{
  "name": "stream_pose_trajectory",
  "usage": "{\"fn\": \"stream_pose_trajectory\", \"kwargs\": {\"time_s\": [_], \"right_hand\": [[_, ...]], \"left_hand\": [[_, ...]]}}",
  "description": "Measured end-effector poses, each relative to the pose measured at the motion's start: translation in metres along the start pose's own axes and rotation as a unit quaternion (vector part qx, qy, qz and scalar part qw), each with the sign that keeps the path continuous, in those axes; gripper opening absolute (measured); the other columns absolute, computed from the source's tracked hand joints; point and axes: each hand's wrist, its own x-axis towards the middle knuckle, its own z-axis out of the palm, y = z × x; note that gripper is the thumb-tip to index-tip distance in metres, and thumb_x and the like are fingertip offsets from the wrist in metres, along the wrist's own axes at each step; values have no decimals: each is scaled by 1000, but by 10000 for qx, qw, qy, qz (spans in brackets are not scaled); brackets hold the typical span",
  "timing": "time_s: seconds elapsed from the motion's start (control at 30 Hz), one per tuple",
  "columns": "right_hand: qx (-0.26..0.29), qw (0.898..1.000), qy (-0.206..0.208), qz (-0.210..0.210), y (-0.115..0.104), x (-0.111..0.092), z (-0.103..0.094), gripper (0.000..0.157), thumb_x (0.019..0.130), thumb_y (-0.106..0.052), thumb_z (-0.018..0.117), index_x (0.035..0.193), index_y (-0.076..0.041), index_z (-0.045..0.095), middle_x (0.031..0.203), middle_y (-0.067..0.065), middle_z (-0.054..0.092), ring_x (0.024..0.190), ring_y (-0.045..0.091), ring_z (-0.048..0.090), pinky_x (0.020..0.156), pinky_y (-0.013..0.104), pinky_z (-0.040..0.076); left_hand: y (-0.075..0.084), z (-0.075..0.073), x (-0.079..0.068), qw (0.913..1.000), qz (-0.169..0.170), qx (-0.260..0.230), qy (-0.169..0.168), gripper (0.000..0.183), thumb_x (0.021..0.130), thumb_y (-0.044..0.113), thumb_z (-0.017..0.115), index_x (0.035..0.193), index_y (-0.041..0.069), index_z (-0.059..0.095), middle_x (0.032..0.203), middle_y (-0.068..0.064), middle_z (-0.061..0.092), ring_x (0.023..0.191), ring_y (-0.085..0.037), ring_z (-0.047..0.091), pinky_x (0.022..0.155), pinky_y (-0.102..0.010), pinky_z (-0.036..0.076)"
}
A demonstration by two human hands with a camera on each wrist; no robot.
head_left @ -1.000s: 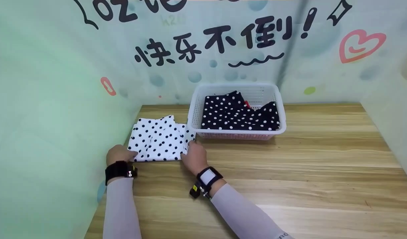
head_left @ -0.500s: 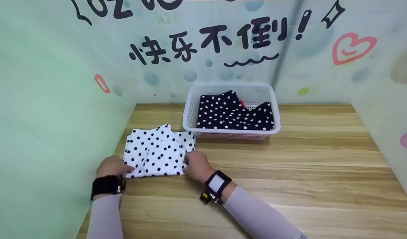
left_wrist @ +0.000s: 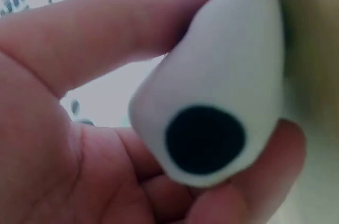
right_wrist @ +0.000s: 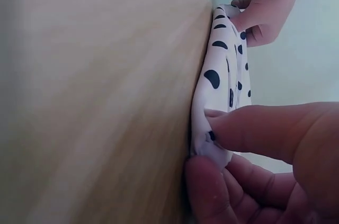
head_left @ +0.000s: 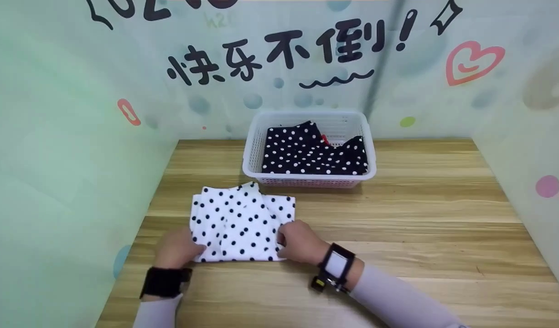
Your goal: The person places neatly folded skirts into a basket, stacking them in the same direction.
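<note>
A folded white cloth with black dots (head_left: pixel 238 228) lies over the wooden table in the head view, in front of the basket. At its near left corner my left hand (head_left: pixel 177 248) pinches the fold, thumb on top. My right hand (head_left: pixel 302 243) grips the near right corner the same way. Up close in the left wrist view, thumb and fingers (left_wrist: pixel 106 30) close around a thick rounded fold (left_wrist: pixel 222 75). In the right wrist view, the thumb (right_wrist: pixel 254 131) presses on the cloth's edge (right_wrist: pixel 212 91) while the fingertips sit under it, low over the tabletop.
Behind the cloth stands a white plastic basket (head_left: pixel 309 181) holding a folded black cloth with white dots (head_left: pixel 293 150) and a small red item (head_left: pixel 325 140). A pale green wall (head_left: pixel 69 182) borders the table's left side; a printed backdrop (head_left: pixel 215 105) rises behind.
Both hands have drawn the white dotted cloth toward me, then to the right, away from the left wall. The basket and its contents keep their place while the head view shifts slightly.
</note>
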Motion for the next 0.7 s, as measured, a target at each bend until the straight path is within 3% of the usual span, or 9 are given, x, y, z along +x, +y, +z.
{"fn": "stream_pose_trajectory", "kwargs": {"time_s": [0.27,0.5,0.7], "right_hand": [[-10,9999,-87,-142,31,-52,-21,16,74,-11,86,76,-13,70,69,-8,60,63,7,52,61,25,48],[15,9992,-387,-32,61,-97,-43,22,74,-10,88,76,-14,67,69,-9,59,63,6,51,61,24,48],[-155,9971,-694,278,88,-133,-74,25,74,-13,89,75,-15,63,68,-8,56,63,8,49,59,24,45]], "left_hand": [[39,26,-25,9985,396,378,-46,30,84,30,83,81,4,67,74,-8,64,65,-24,59,55,-35,47],[67,52,-39,9881,1414,586,-141,38,84,41,82,77,9,62,73,-4,62,64,-22,56,57,-39,47],[113,74,-37,9747,2103,651,-393,40,86,43,81,75,8,63,74,-8,67,66,-25,61,60,-45,52]]}}
